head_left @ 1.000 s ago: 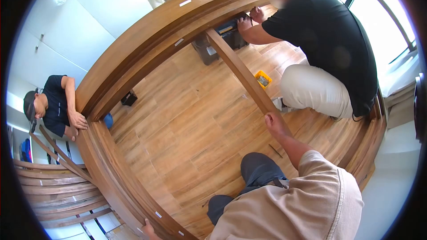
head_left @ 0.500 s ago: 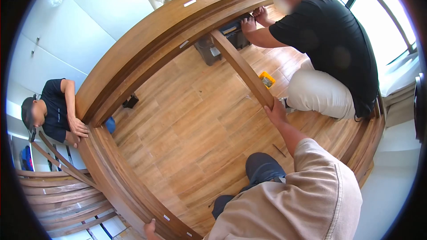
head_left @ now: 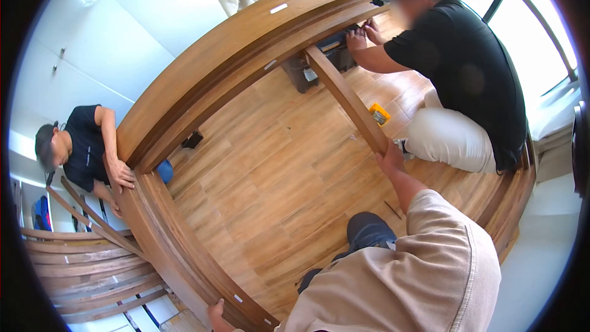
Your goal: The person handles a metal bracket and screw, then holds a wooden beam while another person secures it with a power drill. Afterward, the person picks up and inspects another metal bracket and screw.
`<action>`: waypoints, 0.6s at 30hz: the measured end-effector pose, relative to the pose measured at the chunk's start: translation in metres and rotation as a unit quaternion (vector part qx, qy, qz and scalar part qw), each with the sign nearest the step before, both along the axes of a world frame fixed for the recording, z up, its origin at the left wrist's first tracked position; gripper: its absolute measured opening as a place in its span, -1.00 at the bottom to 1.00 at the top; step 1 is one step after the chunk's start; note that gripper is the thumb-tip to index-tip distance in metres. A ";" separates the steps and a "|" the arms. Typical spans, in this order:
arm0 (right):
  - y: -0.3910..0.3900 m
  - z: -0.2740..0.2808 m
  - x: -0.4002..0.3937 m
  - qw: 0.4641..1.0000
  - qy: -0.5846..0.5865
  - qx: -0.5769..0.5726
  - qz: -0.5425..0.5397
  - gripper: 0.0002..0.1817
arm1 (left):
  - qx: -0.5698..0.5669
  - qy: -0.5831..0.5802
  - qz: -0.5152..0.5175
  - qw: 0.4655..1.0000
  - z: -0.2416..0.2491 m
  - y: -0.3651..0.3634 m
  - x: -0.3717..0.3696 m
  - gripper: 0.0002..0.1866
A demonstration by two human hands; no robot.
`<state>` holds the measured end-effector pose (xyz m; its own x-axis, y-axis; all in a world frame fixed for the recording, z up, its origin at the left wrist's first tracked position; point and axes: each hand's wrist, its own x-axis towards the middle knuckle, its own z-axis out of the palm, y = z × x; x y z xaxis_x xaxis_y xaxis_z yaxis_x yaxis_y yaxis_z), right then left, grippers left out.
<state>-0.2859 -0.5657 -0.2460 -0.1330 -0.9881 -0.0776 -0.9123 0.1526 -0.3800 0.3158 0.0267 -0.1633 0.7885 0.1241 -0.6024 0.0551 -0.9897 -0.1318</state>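
From the head cam, our right hand has slid up the wooden center rail over the last second, fingers wrapped round its near end while the person in black works the far end. Our left hand grips the smooth, glossy brown bed frame, which has long flat boards and stands over a plank-patterned floor.
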 end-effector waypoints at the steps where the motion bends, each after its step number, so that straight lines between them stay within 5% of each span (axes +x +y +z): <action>1: 0.000 0.008 0.000 1.000 0.000 -0.001 0.010 -0.22 | 0.029 -0.021 -0.047 0.998 -0.002 -0.001 0.000 -0.17; 4: -0.001 0.030 0.012 0.997 -0.077 -0.015 0.018 -0.35 | -0.047 0.007 -0.090 0.995 -0.013 0.008 0.003 -0.16; 5: 0.001 0.030 0.012 0.994 -0.078 -0.057 0.045 -0.38 | -0.007 0.022 -0.064 0.998 0.020 -0.022 -0.016 -0.19; 6: -0.003 0.027 0.013 0.998 -0.049 -0.016 0.047 -0.40 | 0.024 0.037 -0.033 0.998 -0.003 -0.002 -0.001 -0.19; 7: 0.001 0.029 0.019 0.998 -0.068 -0.009 0.009 -0.37 | 0.090 -0.028 -0.081 0.992 0.027 -0.031 -0.025 -0.16; 9: 0.001 0.005 0.010 0.999 -0.013 -0.017 0.040 -0.22 | 0.087 -0.047 -0.103 0.990 -0.005 -0.004 -0.012 -0.15; 11: 0.002 0.017 0.014 0.999 -0.014 0.028 0.039 -0.15 | 0.129 -0.030 -0.076 0.988 0.044 -0.043 -0.031 -0.14; 14: -0.003 -0.022 -0.004 0.996 0.070 -0.011 0.062 -0.15 | 0.134 -0.053 -0.031 0.989 0.026 -0.031 -0.025 -0.07; 18: -0.003 0.005 0.009 0.989 0.109 0.096 0.032 -0.02 | 0.112 -0.060 0.054 0.990 0.031 -0.037 -0.026 0.13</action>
<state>-0.2765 -0.5685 -0.2414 -0.1057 -0.9648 -0.2408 -0.9794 0.1430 -0.1427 0.2898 -0.0099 -0.1320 0.8280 0.3311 -0.4524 0.1877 -0.9241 -0.3328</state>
